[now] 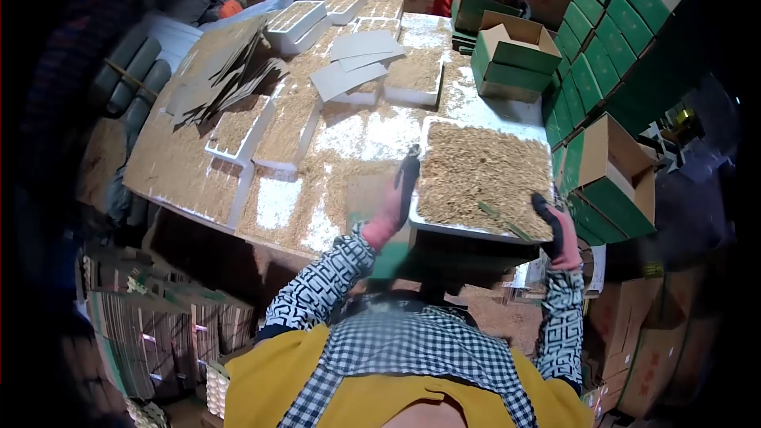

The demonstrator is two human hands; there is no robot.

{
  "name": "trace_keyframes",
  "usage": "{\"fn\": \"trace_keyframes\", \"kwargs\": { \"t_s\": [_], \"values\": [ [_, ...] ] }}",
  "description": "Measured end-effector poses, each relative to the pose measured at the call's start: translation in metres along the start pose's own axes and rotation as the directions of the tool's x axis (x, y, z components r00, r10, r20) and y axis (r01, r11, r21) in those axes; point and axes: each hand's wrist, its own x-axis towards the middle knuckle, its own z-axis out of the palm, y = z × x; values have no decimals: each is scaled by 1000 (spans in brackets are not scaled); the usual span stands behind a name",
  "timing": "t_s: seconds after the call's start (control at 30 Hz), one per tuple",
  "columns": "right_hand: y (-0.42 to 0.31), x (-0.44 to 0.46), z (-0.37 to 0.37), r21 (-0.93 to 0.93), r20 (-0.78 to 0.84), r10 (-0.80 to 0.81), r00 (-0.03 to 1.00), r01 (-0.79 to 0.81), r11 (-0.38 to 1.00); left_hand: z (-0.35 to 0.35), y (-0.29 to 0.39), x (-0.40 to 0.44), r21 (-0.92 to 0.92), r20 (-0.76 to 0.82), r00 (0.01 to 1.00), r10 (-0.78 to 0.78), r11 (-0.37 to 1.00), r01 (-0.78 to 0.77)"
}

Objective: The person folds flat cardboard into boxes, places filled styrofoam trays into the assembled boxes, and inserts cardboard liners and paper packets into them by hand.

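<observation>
A white foam tray filled with tan, grain-like flakes is in front of me at the right part of the table. My left hand, in a pink and black glove, is at the tray's left edge with its fingers pointing up along the side. On the lower right corner of the tray, my right hand, gloved the same way, has its dark fingers over the rim. A thin green strip lies on the flakes near the tray's front edge.
More white trays and loose grey boards lie on the flake-strewn table. An open green box stands at the back right, beside stacked green boxes. Another open box is at right. Flattened cartons stand at lower left.
</observation>
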Motion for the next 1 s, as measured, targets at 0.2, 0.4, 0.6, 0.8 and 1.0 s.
{"fn": "trace_keyframes", "kwargs": {
  "t_s": [0.2, 0.4, 0.6, 0.8, 1.0],
  "values": [
    [-82, -37, -34, 592, -244, 390, 888, -182, 785, 8, -36, -28, 563, -86, 976, 202, 818, -120],
    [-13, -30, 45, 612, -29, 534, 845, -407, 678, -8, -71, -53, -547, -90, 963, -253, 821, 164],
    [-1, -15, 111, -311, -454, 318, 832, -483, 819, -195, -77, 29, 582, -361, 916, 176, 810, 74],
    [4, -9, 109, -339, -450, 250, 857, -423, 841, -288, -134, 251, 962, 123, 951, 284, -269, -44],
    [-20, 6, 117, -659, -153, 410, 899, -402, 636, -309, -186, 329, 986, 162, 976, 143, 14, -165]
  ]
}}
